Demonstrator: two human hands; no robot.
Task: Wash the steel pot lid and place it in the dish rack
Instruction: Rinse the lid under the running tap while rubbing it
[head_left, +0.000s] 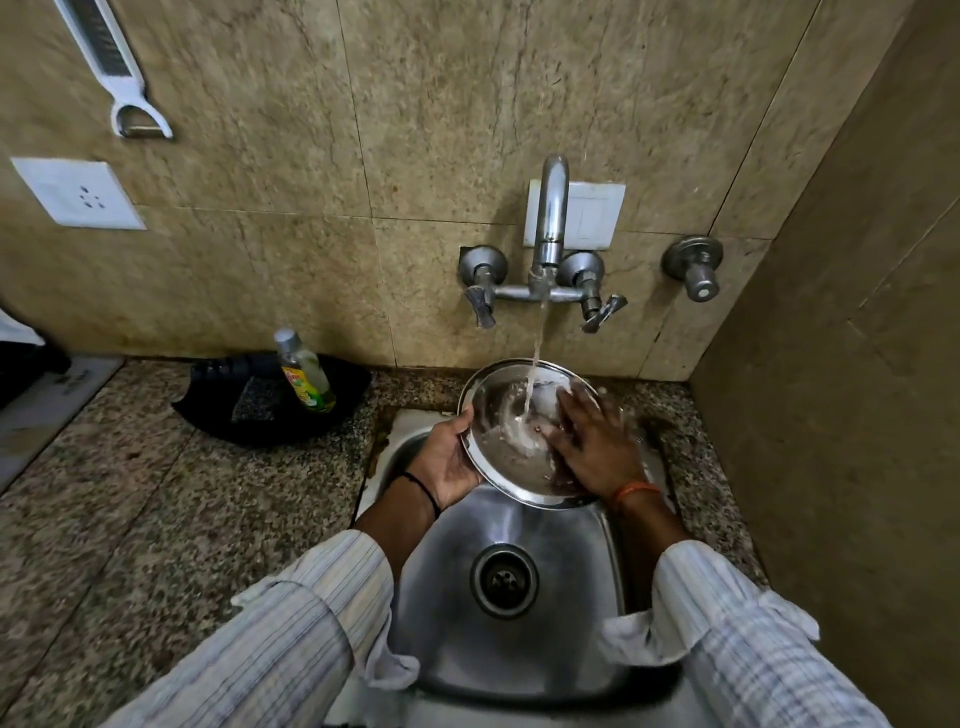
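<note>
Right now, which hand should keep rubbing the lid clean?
The right hand. It lies flat on the steel pot lid beside the water stream, while the left hand grips the rim.

I see a shiny silver steel lid (506, 441) between my hands. My left hand (449, 457) has a thin black band at the wrist, my right hand (597, 447) an orange thread. Both sleeves (291, 623) are pale with fine blue-grey stripes. Below my hands the sink (571, 571) is dull grey steel. Left of my left hand, a bottle (306, 376) of yellow-green liquid stands in a black tray (218, 410) on speckled brown-grey granite (130, 493). Beyond my hands, the wall tiles (311, 156) are mottled beige.
</note>
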